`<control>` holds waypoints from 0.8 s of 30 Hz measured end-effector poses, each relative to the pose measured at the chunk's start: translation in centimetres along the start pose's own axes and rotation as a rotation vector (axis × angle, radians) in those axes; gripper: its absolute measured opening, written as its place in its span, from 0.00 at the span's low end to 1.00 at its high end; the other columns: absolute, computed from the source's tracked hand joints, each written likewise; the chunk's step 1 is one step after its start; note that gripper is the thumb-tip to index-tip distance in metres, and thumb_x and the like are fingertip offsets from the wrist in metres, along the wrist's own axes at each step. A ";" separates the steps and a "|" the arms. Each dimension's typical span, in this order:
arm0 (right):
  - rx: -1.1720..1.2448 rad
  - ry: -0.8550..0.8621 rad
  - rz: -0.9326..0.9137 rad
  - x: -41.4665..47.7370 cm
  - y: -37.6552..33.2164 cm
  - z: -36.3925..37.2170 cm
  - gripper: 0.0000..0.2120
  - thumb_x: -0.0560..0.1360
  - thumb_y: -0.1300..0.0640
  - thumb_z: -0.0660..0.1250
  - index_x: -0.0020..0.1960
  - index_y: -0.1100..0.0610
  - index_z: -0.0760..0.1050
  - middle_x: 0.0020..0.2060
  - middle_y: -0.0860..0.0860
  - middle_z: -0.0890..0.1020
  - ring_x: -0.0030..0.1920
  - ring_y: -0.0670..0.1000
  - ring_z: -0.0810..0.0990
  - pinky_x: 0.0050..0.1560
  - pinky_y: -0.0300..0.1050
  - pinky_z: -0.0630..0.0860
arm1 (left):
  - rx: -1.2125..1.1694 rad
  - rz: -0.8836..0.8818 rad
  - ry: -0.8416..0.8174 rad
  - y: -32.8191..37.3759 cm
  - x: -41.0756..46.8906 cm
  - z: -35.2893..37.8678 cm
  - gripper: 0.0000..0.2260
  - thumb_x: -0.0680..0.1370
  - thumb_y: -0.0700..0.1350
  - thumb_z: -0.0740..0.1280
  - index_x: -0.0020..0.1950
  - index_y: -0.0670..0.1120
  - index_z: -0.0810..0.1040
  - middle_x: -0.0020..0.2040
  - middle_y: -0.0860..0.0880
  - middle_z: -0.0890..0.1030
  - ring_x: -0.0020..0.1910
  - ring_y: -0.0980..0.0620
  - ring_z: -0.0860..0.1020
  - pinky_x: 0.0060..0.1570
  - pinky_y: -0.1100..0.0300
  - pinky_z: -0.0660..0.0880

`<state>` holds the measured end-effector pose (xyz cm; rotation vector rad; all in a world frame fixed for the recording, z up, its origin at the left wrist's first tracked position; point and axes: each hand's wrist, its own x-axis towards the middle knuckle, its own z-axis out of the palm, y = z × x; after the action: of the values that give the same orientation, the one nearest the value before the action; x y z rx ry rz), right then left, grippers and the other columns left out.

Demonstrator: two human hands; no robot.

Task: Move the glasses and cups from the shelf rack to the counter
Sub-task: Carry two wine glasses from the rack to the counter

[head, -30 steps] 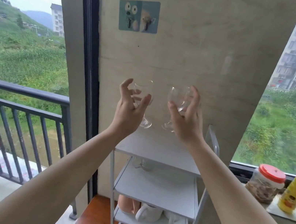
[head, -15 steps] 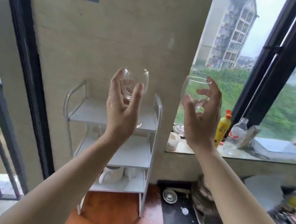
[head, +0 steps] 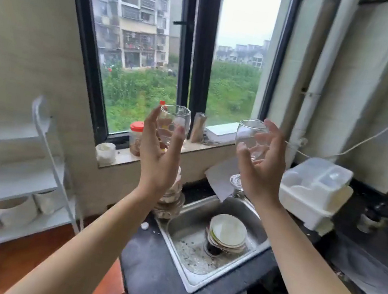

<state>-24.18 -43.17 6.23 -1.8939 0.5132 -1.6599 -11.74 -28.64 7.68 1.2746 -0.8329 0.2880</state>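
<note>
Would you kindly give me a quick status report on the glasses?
Left hand holds one wine glass; right hand holds another. Both upright above sink. Dirty bowls fill it.

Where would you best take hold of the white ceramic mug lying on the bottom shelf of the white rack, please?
Probably by the looped handle of the white ceramic mug, coming from the open front of the white rack. The handle juts toward the viewer at lower left, while the shelf above blocks a reach from overhead.

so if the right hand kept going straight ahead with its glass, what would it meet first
Probably the windowsill and the window pane above it; the right hand with its clear stemmed wine glass looks free until there, above the steel sink. Depth is unclear.
</note>
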 end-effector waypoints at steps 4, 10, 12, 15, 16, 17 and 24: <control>-0.121 0.061 0.026 0.8 5.7 -14.2 0.32 0.70 0.44 0.65 0.71 0.55 0.69 0.55 0.48 0.77 0.54 0.43 0.75 0.55 0.30 0.69 | -0.115 -0.055 -0.124 1.9 -6.6 12.5 0.30 0.76 0.60 0.67 0.74 0.50 0.66 0.59 0.54 0.78 0.52 0.60 0.78 0.54 0.56 0.77; -0.341 0.167 0.104 1.2 11.8 -33.4 0.36 0.69 0.40 0.65 0.73 0.58 0.68 0.56 0.46 0.74 0.56 0.43 0.74 0.55 0.31 0.69 | -0.276 -0.111 -0.380 6.4 -15.6 30.4 0.28 0.75 0.55 0.71 0.72 0.51 0.68 0.55 0.55 0.80 0.47 0.59 0.79 0.47 0.63 0.77; -0.404 0.217 0.127 1.2 13.5 -38.8 0.35 0.69 0.41 0.65 0.72 0.58 0.69 0.56 0.46 0.74 0.56 0.48 0.76 0.55 0.39 0.72 | -0.328 -0.129 -0.477 7.9 -18.0 35.7 0.28 0.75 0.53 0.71 0.72 0.49 0.68 0.55 0.55 0.81 0.47 0.58 0.80 0.45 0.63 0.78; -0.494 0.299 0.179 0.8 16.1 -46.1 0.35 0.69 0.43 0.65 0.71 0.59 0.69 0.57 0.48 0.76 0.54 0.44 0.76 0.54 0.33 0.70 | -0.372 -0.144 -0.617 9.4 -21.4 43.3 0.26 0.74 0.54 0.71 0.69 0.53 0.68 0.50 0.65 0.80 0.46 0.58 0.80 0.45 0.56 0.79; -0.526 0.328 0.196 0.6 16.9 -48.4 0.35 0.68 0.43 0.65 0.71 0.59 0.70 0.57 0.48 0.76 0.53 0.39 0.74 0.53 0.29 0.69 | -0.388 -0.159 -0.657 9.8 -22.6 45.7 0.25 0.73 0.55 0.71 0.68 0.55 0.69 0.51 0.62 0.81 0.47 0.56 0.81 0.46 0.53 0.79; -0.558 0.355 0.213 0.4 17.8 -50.7 0.36 0.68 0.43 0.65 0.71 0.59 0.70 0.56 0.47 0.75 0.51 0.37 0.73 0.52 0.29 0.68 | -0.397 -0.175 -0.695 10.2 -23.9 48.2 0.26 0.73 0.56 0.72 0.68 0.55 0.69 0.54 0.56 0.82 0.49 0.51 0.82 0.49 0.48 0.80; -0.841 0.475 0.296 1.9 24.2 -66.2 0.36 0.67 0.40 0.66 0.71 0.55 0.70 0.56 0.46 0.73 0.53 0.43 0.75 0.50 0.34 0.68 | -0.523 -0.133 -0.939 13.6 -31.9 66.2 0.29 0.72 0.58 0.71 0.71 0.53 0.69 0.62 0.51 0.79 0.60 0.51 0.80 0.59 0.48 0.79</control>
<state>-87.13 -73.54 -2.86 -1.7657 1.8202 -1.8337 -67.60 -77.56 -0.75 0.9220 -1.4799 -0.6611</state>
